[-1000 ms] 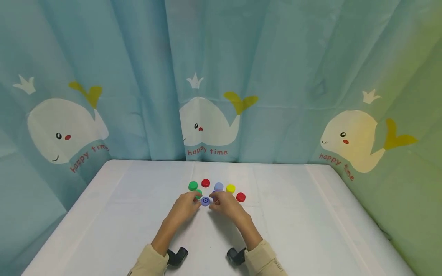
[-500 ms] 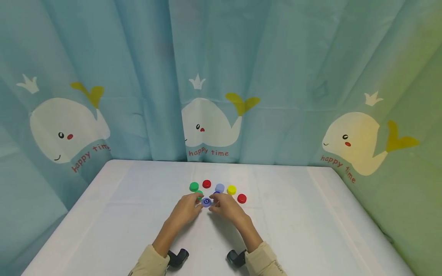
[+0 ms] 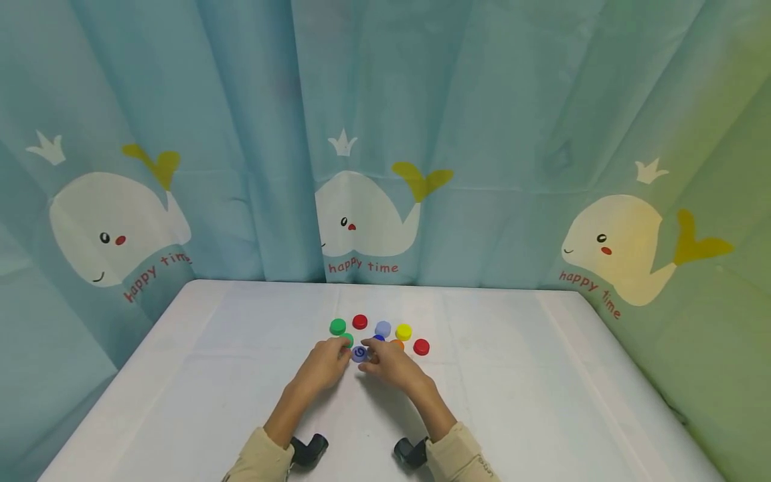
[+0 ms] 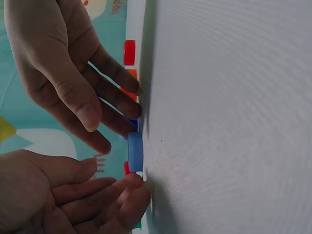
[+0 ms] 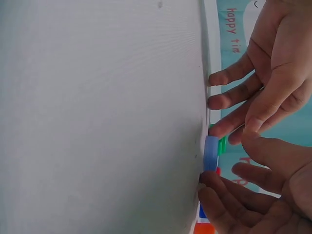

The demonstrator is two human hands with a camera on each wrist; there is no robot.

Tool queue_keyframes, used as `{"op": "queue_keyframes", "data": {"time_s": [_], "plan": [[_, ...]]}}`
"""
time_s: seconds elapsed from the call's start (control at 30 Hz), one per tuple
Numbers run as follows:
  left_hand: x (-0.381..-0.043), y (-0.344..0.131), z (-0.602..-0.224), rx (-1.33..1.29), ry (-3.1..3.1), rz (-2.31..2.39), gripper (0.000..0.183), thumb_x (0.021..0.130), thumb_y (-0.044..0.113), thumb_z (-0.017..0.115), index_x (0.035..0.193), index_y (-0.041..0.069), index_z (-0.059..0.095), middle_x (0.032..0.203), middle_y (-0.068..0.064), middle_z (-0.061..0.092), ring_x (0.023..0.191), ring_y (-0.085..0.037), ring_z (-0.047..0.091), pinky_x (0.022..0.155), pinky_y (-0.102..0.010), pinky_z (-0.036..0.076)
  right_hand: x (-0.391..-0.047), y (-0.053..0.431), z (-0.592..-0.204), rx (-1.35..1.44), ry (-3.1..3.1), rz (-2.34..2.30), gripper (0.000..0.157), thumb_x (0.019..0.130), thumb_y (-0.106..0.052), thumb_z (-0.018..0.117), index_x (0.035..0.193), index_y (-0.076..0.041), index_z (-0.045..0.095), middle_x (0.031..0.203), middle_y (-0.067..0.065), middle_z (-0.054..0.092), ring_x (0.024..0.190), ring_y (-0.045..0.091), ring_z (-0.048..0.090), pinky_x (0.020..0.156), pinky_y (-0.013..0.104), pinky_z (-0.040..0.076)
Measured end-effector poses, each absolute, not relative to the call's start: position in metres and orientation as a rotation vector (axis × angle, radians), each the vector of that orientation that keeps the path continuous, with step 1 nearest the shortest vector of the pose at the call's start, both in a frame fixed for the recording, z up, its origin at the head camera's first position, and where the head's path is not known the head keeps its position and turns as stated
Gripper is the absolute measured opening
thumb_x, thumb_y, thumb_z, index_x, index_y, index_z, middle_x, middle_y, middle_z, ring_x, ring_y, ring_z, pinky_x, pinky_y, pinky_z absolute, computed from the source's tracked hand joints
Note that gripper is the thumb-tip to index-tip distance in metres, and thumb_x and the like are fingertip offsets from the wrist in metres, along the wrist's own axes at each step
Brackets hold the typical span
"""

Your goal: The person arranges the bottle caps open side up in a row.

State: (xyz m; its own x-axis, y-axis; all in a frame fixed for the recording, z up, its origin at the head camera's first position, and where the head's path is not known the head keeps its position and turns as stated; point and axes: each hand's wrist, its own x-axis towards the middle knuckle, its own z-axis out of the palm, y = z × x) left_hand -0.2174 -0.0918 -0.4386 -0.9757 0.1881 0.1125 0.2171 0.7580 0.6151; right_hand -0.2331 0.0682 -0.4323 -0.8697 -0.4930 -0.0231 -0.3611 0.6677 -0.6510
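A light blue-purple round cap with a dark spiral on top (image 3: 359,353) lies on the white table between my two hands. My left hand (image 3: 325,365) is at its left side, the fingertips close to its edge. From the right, my right hand (image 3: 394,365) reaches to it with loosely bent fingers, fingertips right at its edge. Both wrist views show the cap's side (image 4: 135,152) low on the tabletop, with fingertips on either side. Neither hand has fingers curled round it.
Behind the hands lie more caps: two green (image 3: 338,327), red (image 3: 359,322), light blue (image 3: 383,329), yellow (image 3: 403,332), dark blue (image 3: 378,339), orange (image 3: 397,344) and another red (image 3: 421,347). A blue curtain with whales (image 3: 482,221) hangs past the table (image 3: 512,375).
My right hand's fingers have shifted slightly and spread, so the orange cap and more of the dark blue one now show. The left hand and the spiral cap have stayed nearly in place.
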Motion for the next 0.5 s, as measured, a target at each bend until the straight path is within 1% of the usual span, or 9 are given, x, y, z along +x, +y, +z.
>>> {"op": "queue_keyframes", "data": {"time_s": [0.1,0.2,0.33,0.5], "plan": [[-0.2175,-0.0937,-0.4373,-0.354,-2.906,-1.071,0.026,0.091,0.005,0.058,0.112,-0.009,0.061,0.105,-0.019,0.065,0.093,-0.028,0.063,0.083,-0.044,0.049,-0.2326,0.0681,-0.4321,-0.694,2.676,-0.989,0.046,0.085,-0.012,0.070,0.125,0.003,0.055,0.104,0.013,0.066,0.093,0.023,0.065,0.080,0.034,0.052],[-0.2181,-0.0961,-0.4363,-0.353,-2.908,-1.190,0.030,0.091,0.006,0.058,0.115,-0.011,0.059,0.103,-0.018,0.065,0.086,-0.025,0.063,0.080,-0.041,0.051,-0.2327,0.0678,-0.4330,-0.698,2.680,-1.001,0.044,0.085,-0.010,0.070,0.124,0.004,0.056,0.105,0.014,0.066,0.093,0.023,0.065,0.080,0.033,0.052],[-0.2178,-0.0984,-0.4345,-0.325,-2.897,-1.361,0.033,0.091,0.009,0.059,0.117,-0.013,0.058,0.099,-0.015,0.067,0.078,-0.018,0.063,0.073,-0.035,0.053,-0.2328,0.0674,-0.4341,-0.670,2.692,-1.023,0.043,0.084,-0.007,0.070,0.123,0.004,0.056,0.101,0.013,0.067,0.090,0.022,0.065,0.078,0.031,0.052],[-0.2154,-0.0983,-0.4314,-0.313,-2.867,-1.464,0.034,0.090,0.008,0.061,0.116,-0.013,0.058,0.098,-0.016,0.067,0.078,-0.019,0.065,0.069,-0.032,0.054,-0.2327,0.0666,-0.4357,-0.650,2.719,-1.056,0.038,0.083,-0.003,0.071,0.118,0.005,0.059,0.098,0.013,0.066,0.087,0.022,0.064,0.076,0.030,0.053]]}}
